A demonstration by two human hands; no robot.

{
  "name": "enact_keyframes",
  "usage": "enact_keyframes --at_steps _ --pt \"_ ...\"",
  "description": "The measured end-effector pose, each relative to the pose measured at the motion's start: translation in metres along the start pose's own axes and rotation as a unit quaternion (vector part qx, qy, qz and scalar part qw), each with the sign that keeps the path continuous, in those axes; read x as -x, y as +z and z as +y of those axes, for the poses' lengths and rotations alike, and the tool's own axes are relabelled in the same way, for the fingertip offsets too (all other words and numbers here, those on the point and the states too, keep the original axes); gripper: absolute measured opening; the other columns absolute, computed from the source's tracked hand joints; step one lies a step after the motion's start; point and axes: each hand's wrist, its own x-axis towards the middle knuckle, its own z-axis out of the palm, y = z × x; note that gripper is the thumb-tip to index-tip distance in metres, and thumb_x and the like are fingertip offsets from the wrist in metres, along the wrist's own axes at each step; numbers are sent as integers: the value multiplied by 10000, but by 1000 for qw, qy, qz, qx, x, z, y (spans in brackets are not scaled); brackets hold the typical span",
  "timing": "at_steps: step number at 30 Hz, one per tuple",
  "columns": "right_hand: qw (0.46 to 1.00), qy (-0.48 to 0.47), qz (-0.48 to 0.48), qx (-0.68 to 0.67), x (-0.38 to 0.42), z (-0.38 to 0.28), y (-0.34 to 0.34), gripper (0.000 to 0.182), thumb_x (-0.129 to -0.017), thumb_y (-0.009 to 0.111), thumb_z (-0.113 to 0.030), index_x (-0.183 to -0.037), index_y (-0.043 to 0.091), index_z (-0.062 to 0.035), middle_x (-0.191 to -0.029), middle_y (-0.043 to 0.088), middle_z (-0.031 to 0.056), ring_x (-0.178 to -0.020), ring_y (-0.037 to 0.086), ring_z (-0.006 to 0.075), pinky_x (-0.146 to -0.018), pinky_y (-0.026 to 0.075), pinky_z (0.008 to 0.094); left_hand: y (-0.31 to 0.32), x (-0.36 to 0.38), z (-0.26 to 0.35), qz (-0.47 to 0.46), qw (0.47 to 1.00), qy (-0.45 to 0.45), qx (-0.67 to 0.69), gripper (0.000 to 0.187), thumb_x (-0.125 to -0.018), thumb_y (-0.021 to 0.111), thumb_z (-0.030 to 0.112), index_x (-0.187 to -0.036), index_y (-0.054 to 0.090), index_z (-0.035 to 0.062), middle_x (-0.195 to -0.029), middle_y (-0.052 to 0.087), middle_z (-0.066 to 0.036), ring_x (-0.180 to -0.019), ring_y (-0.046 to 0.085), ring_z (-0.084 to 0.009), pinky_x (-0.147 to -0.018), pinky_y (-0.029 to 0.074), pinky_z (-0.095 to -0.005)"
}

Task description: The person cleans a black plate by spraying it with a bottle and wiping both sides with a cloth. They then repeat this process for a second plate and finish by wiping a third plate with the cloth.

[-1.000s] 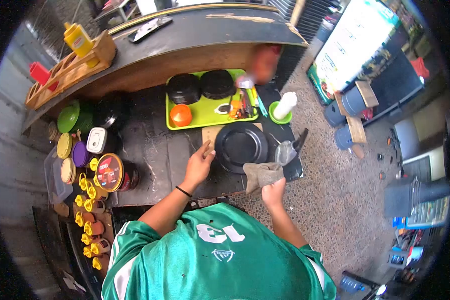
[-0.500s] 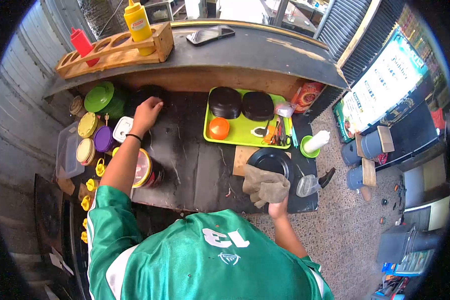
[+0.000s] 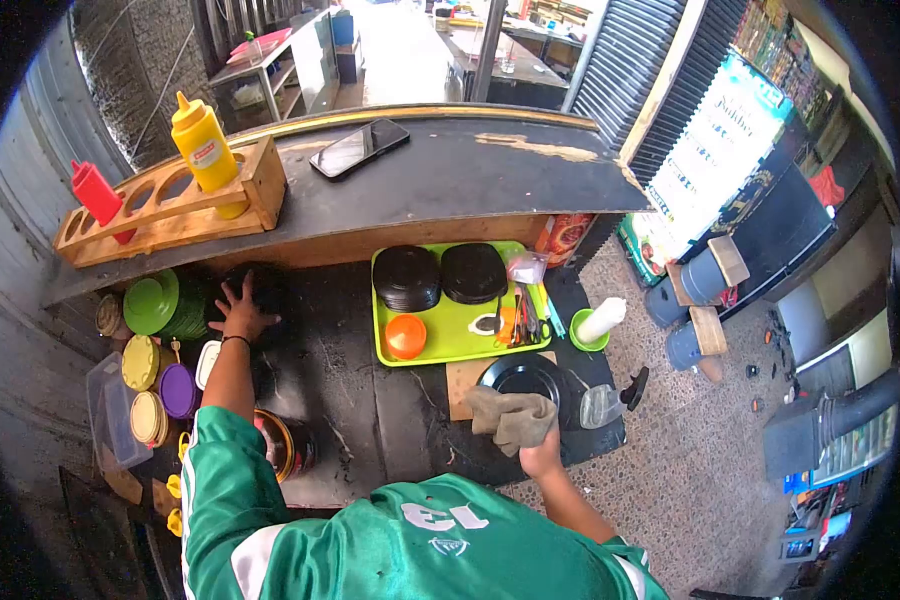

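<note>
My left hand (image 3: 243, 314) has its fingers spread over a dark round thing (image 3: 260, 285) at the back left of the black table, beside the stacked green plates (image 3: 155, 303). Whether it touches the dark thing is unclear. My right hand (image 3: 541, 455) grips a grey-brown cloth (image 3: 515, 420) at the front right. The cloth lies over the near edge of a black plate (image 3: 530, 378), which rests partly on a brown board (image 3: 460, 385).
A lime-green tray (image 3: 440, 348) carries black containers and an orange bowl (image 3: 405, 336). Lidded tubs (image 3: 180, 390) stand at the left, a spray bottle (image 3: 602, 405) at the right. A raised shelf (image 3: 440, 180) holds a phone (image 3: 360, 149) and sauce bottles (image 3: 204, 145).
The camera view has shifted, so the table appears lower. My left hand has spread its fingers at the back left. My right hand still holds the cloth at the plate.
</note>
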Motion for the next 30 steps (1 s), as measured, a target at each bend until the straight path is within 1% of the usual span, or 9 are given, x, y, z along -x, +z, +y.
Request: enact_keyframes --at_steps 8,12,13,14,16,21,24,26,30 --pt "998 29 -29 41 -2 -10 -2 377 -901 681 -79 -1262 581 -35 -1197 651 69 -1117 629 184 -1013 506 353 44 -23 -5 -23 998 -40 -45 1095 -901 816 369 -1678 50 460 -1781 17 -165 -1588 110 -542 -1120 306 -814" --pt "999 22 -45 0 -5 1 -3 354 -885 696 -72 -1225 607 -29 -1147 667 54 -1061 650 173 -966 529 338 32 -5 2 -27 994 -4 -102 897 -1018 649 251 -1686 76 429 -1779 53 -163 -1565 186 -560 -1118 350 -787" --pt "1000 -11 -21 2 -4 -10 4 309 -901 735 -157 -1159 649 -10 -1078 687 41 -981 652 144 -885 540 315 24 6 6 -40 994 16 -103 849 -1037 601 206 -1687 100 423 -1777 69 -166 -1555 210 -568 -1127 361 -770" --pt "999 -43 2 2 -4 -16 8 318 -917 774 -242 -1093 692 9 -1009 708 27 -900 655 115 -804 551 293 27 5 3 -39 994 14 -104 849 -1037 601 206 -1687 100 423 -1777 69 -166 -1555 210 -568 -1127 361 -770" --pt "999 -32 -16 11 -3 -16 5 311 -929 762 -247 -1093 695 9 -1012 712 33 -909 658 122 -812 552 302 37 2 -6 -14 991 55 -124 735 -1057 508 156 -1677 192 393 -1759 154 -189 -1515 293 -588 -1132 395 -732" --pt "994 -73 -43 74 0 3 -1 286 -974 712 -247 -1114 688 1 -1004 725 54 -925 670 145 -829 556 328 40 6 -18 68 982 99 -148 608 -1058 471 148 -1626 322 308 -1702 312 -207 -1434 433 -584 -1094 472 -675" --pt "997 -9 -55 52 2 4 -2 319 -856 725 -99 -1154 660 -4 -1073 711 53 -977 675 154 -890 553 321 33 12 -19 122 970 142 -156 555 -1051 479 149 -1585 375 264 -1658 395 -210 -1385 501 -574 -1049 522 -638" --pt "993 -75 -58 77 2 6 0 293 -1029 656 -265 -1143 662 4 -1000 738 76 -932 681 150 -828 561 337 29 16 -19 138 967 163 -141 533 -1047 489 153 -1564 399 248 -1637 429 -210 -1363 526 -569 -1027 543 -618" --pt "991 -68 -64 92 1 8 0 301 -1036 651 -272 -1146 662 8 -988 744 79 -919 687 153 -818 566 346 25 20 -18 191 949 171 -183 496 -1027 533 162 -1510 460 249 -1549 521 -199 -1212 645 -503 -927 595 -562"
